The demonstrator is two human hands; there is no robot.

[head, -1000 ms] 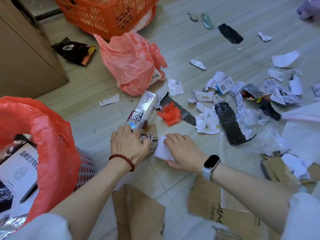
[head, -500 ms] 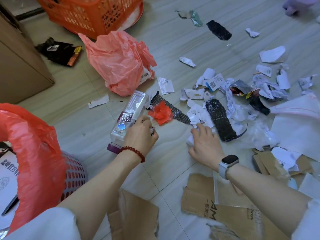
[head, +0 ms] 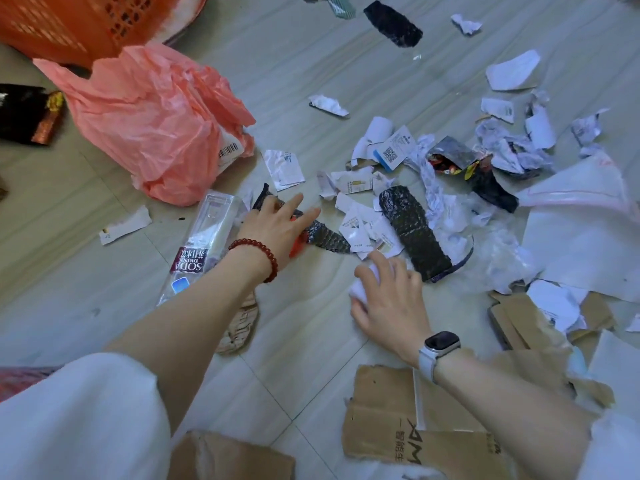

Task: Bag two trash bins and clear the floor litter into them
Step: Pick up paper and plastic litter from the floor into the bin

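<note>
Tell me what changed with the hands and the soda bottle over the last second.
The left hand let go of the soda bottle, which now lies on the floor, and reached forward onto the red scrap and black wrapper. The right hand slid right, gripping white paper. The pink bag stayed put.

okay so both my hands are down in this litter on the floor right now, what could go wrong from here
Your left hand reaches over the dark textured strip with straight fingers while the soda bottle lies loose beside your forearm; a sweep of the arm could roll it away. Your right hand holds white crumpled paper; grabbing more may spill it. The small scraps nearby could scatter further.
</note>
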